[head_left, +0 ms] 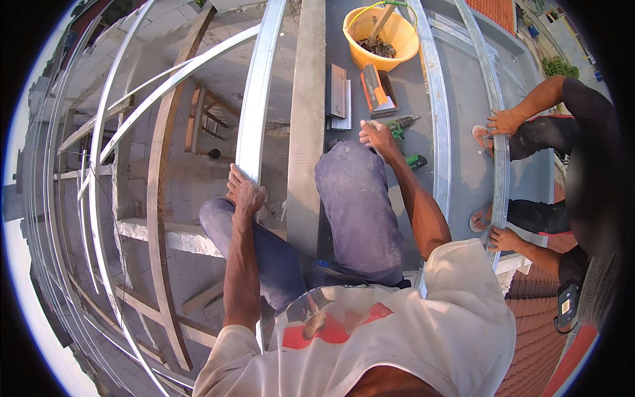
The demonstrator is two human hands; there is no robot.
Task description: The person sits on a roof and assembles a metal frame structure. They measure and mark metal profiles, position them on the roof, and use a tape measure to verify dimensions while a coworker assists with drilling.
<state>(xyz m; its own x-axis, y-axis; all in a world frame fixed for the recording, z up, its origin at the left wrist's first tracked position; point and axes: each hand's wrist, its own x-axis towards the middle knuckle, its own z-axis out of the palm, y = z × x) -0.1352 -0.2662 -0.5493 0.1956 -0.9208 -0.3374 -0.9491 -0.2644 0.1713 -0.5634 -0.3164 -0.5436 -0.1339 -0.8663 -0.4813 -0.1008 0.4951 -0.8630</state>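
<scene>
The left hand [243, 192] lies on a metal channel [260, 99]; rightward, the right hand [378, 136] is beside a drill [399, 126], a bucket [389, 63] farther off, a co-worker [589, 126] at right.

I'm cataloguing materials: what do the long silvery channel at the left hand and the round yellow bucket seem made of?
Long silvery channel: probably metal, perhaps galvanised, smooth, by its bright glare and crisp edges.
Round yellow bucket: likely plastic, satin, from its even colour and soft sheen.

One yellow bucket [401, 30], one green drill [399, 126], the person's two hands [245, 191] [378, 137], a co-worker's two hands [505, 122] [505, 239]
</scene>
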